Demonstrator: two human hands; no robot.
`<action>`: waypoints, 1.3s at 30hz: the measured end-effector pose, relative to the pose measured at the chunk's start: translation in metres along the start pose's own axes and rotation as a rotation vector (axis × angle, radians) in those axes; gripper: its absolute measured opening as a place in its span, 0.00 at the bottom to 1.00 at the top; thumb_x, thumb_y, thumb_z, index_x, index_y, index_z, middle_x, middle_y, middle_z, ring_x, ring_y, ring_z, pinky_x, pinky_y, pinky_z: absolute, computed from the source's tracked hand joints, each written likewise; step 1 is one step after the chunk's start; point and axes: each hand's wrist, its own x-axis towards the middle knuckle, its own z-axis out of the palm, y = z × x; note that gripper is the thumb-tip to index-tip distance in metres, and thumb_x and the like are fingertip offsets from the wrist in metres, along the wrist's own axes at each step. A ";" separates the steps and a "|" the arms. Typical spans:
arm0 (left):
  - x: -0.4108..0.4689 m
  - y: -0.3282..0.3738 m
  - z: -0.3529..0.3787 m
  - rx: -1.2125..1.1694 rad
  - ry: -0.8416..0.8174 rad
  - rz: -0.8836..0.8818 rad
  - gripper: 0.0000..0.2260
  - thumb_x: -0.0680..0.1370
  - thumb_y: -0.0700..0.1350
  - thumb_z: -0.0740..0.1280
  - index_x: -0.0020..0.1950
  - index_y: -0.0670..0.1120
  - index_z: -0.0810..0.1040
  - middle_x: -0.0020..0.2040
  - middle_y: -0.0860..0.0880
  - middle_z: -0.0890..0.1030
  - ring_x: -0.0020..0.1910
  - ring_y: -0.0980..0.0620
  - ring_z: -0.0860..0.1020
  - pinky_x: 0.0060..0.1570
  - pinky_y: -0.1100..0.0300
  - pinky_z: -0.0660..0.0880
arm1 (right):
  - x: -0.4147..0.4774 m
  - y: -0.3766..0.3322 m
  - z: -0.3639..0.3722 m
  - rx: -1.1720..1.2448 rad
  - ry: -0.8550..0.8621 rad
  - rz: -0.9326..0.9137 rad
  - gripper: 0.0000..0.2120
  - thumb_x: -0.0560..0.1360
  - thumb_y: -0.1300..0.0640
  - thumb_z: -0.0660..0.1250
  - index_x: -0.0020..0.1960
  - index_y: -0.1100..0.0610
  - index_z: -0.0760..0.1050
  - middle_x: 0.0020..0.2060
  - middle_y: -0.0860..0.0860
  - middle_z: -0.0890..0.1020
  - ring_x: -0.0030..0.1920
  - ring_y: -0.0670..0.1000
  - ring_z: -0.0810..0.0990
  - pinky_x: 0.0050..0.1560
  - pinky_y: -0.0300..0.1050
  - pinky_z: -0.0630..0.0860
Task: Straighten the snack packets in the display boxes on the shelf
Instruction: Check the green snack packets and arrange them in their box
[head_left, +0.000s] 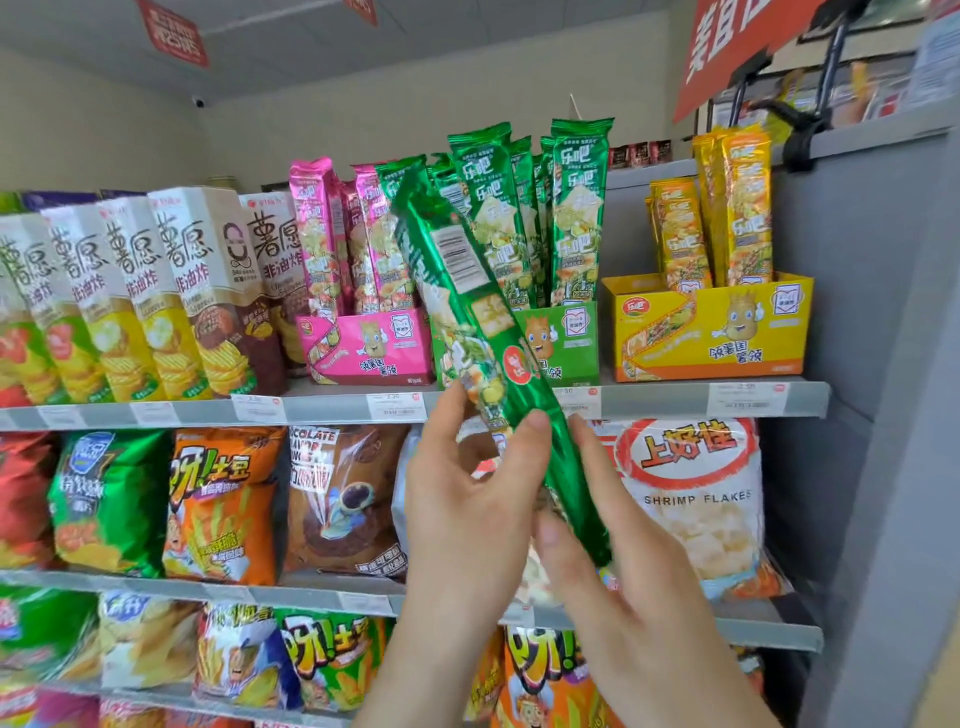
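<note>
- Green packet (470, 291): long and narrow; being held in front of the shelf (649, 401), outside any box; leaning with its top to the left and its lower end to the right; barcode side facing the camera; its top overlapping the pink and green rows behind it.
- Left hand (467, 499): gripping the lower half of the packet, thumb and fingers curling round it from the left.
- Right hand (628, 597): pinching the packet's bottom end, thumb in front, fingers lying along its right edge.
- Green display box (569, 338): sitting on the top shelf behind the held packet; upright green packets (576, 208) standing in it, some leaning.
- Pink display box (374, 345): standing just beside it on the left; pink packets (317, 234) standing inside.
- Yellow display box (711, 327): standing apart on the right; yellow packets (743, 208) standing inside.
- Shrimp flakes bag (696, 499): sitting on the shelf below, behind the right hand.
</note>
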 end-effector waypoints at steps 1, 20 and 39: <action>0.002 0.002 -0.002 -0.008 0.026 -0.008 0.13 0.73 0.45 0.68 0.57 0.44 0.79 0.43 0.50 0.86 0.39 0.51 0.82 0.38 0.62 0.79 | 0.001 -0.001 -0.003 0.164 -0.045 0.033 0.21 0.74 0.32 0.58 0.67 0.27 0.64 0.60 0.27 0.75 0.60 0.29 0.72 0.58 0.26 0.69; 0.023 0.009 0.002 -0.256 0.293 -0.252 0.15 0.78 0.57 0.66 0.52 0.46 0.81 0.40 0.52 0.85 0.41 0.54 0.83 0.39 0.57 0.80 | 0.001 0.016 0.008 0.689 0.037 0.058 0.24 0.56 0.43 0.82 0.51 0.45 0.83 0.44 0.50 0.86 0.42 0.50 0.85 0.42 0.38 0.80; 0.010 0.016 -0.025 -0.335 0.083 -0.159 0.21 0.77 0.45 0.65 0.69 0.41 0.72 0.52 0.45 0.81 0.49 0.48 0.77 0.50 0.54 0.75 | 0.002 0.009 0.007 0.295 0.093 -0.106 0.18 0.67 0.40 0.71 0.55 0.38 0.70 0.54 0.42 0.78 0.59 0.47 0.78 0.52 0.39 0.77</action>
